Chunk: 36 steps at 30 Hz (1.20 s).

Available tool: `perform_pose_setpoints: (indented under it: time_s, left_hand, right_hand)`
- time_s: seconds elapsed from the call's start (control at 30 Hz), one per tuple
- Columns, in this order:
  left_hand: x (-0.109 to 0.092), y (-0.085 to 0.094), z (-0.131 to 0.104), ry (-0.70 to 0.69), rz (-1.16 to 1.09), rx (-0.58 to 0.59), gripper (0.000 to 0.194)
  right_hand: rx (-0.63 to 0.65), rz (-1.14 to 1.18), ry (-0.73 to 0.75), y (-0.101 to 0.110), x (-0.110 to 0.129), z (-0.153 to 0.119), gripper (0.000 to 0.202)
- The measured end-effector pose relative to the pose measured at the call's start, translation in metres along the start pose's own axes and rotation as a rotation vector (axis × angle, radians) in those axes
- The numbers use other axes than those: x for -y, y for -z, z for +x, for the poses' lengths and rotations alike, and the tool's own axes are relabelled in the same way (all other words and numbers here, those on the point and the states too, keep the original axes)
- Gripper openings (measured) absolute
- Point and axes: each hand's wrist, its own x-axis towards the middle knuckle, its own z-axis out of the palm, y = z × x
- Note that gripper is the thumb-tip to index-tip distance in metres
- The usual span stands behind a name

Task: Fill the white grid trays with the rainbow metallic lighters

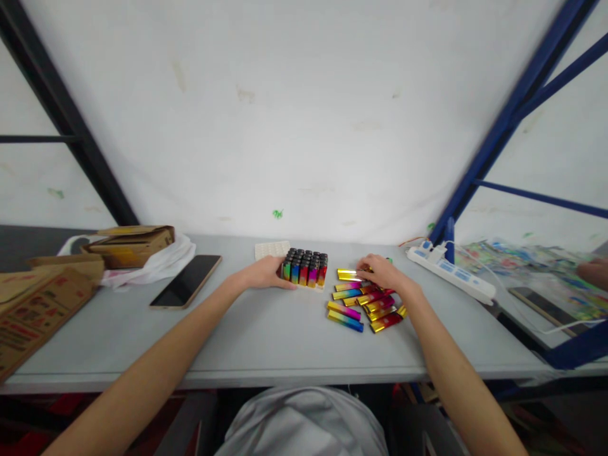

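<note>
Black-topped lighters (304,273) in shiny rainbow colours stand upright in close rows on a white tray (319,289). My left hand (266,272) grips the left side of this block, its thumb at the front corner. To the right, a loose pile of shiny gold, red, pink and blue lighters (346,320) lies flat on the table. My right hand (380,271) reaches over the back of the pile, fingers bent down and closed at a gold lighter (348,274). The fingertips are partly hidden. Behind my left hand lies another white gridded tray (272,249).
A phone (186,282) lies on the grey table (266,342) at left, near cardboard boxes (47,310) and a white plastic bag (161,259). At right are a power strip (451,272), blue frame posts (513,114), another phone (546,309) and another person's hand (593,273).
</note>
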Motion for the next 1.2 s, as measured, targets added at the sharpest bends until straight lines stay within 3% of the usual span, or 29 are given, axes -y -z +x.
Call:
perform_pose_setpoints:
  time_s: [0.1, 0.2, 0.3, 0.4, 0.53, 0.63, 1.0, 1.1, 1.2]
  left_hand:
    - [0.003, -0.001, 0.001, 0.005, 0.017, -0.002, 0.075]
    - [0.005, -0.002, 0.002, 0.014, 0.032, -0.006, 0.076]
    - [0.004, -0.001, 0.002, 0.016, 0.049, -0.003, 0.075]
    - [0.002, -0.001, 0.001, 0.017, 0.065, -0.007, 0.073]
    - [0.001, -0.001, 0.001, 0.007, 0.049, -0.006, 0.074]
    - [0.0, -0.001, 0.0, 0.018, 0.049, -0.004, 0.074]
    - [0.0, 0.0, 0.0, -0.021, -0.03, 0.0, 0.077]
    - [-0.001, 0.0, -0.001, -0.019, -0.048, 0.005, 0.076]
    - [-0.002, 0.0, -0.001, -0.002, -0.031, 0.005, 0.076]
  right_hand:
    - [0.012, 0.07, 0.018, 0.001, 0.003, 0.0, 0.013]
    - [-0.112, 0.245, 0.035, -0.001, 0.008, 0.003, 0.016]
    - [-0.273, 0.531, 0.01, -0.005, 0.016, 0.009, 0.025]
    - [-0.351, 0.865, -0.054, -0.007, 0.028, 0.014, 0.041]
    - [-0.326, 1.281, -0.155, -0.007, 0.048, 0.013, 0.048]
    - [-0.247, 1.429, -0.207, -0.008, 0.061, 0.011, 0.046]
    - [0.12, 1.363, -0.099, -0.01, 0.094, 0.001, 0.04]
    - [0.075, 1.186, -0.104, -0.013, 0.099, 0.003, 0.044]
    - [-0.112, 0.993, -0.085, -0.019, 0.1, 0.006, 0.049]
